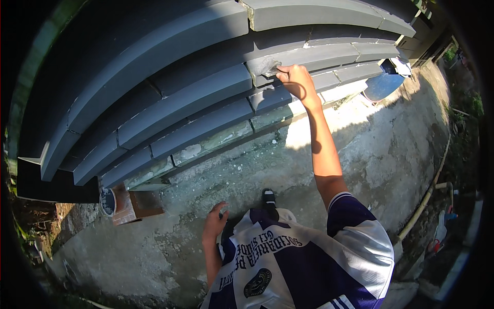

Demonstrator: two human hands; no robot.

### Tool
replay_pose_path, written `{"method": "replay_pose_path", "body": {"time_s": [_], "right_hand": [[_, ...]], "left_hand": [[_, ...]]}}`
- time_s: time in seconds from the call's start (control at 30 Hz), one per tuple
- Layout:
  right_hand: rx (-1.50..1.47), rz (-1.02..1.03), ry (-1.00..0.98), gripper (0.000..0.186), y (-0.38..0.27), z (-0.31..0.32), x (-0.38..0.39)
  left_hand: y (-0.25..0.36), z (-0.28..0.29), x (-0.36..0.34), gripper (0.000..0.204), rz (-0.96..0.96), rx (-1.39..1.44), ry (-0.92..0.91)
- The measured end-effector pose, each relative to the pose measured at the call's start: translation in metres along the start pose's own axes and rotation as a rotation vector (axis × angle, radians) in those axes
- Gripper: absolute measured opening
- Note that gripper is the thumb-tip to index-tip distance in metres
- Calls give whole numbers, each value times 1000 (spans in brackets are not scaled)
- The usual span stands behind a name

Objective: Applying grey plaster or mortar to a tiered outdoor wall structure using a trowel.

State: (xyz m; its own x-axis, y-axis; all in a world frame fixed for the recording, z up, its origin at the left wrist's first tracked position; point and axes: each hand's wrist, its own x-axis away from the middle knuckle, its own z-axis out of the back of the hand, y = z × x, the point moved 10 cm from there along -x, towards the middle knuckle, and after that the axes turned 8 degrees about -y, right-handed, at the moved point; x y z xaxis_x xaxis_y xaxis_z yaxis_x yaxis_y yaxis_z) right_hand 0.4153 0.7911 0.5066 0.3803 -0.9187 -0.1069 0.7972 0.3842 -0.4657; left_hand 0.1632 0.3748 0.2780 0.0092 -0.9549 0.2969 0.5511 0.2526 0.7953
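Observation:
My right hand [297, 82] reaches up to the stepped grey ledges and is closed on what looks like a putty knife [269, 68]. Its greyish, smeared end lies against a grey ledge block [319, 57], close to the block's left end and the joint there. Blur and glare hide the exact shape of the tool. Low at my side hangs my left hand [215, 220], with nothing in it, its fingers loosely bent and apart.
Long grey ledges [170, 51] curve across the top, with whitish marks at several joints. A blue tub [383, 85] stands at the far right end. At lower left, a small bucket [107, 202] sits beside a brown box [136, 206]. A pole [419, 213] edges the concrete floor [360, 149].

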Motion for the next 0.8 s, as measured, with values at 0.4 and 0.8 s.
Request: {"method": "replay_pose_path", "body": {"time_s": [0.4, 0.8], "right_hand": [[-323, 369, -776, 21, -66, -152, 112], [-262, 217, -1161, 37, -127, -320, 258]], "left_hand": [[-10, -5, 3, 26, 17, 14, 43], [-56, 11, 65, 30, 144, 129, 238]]}}
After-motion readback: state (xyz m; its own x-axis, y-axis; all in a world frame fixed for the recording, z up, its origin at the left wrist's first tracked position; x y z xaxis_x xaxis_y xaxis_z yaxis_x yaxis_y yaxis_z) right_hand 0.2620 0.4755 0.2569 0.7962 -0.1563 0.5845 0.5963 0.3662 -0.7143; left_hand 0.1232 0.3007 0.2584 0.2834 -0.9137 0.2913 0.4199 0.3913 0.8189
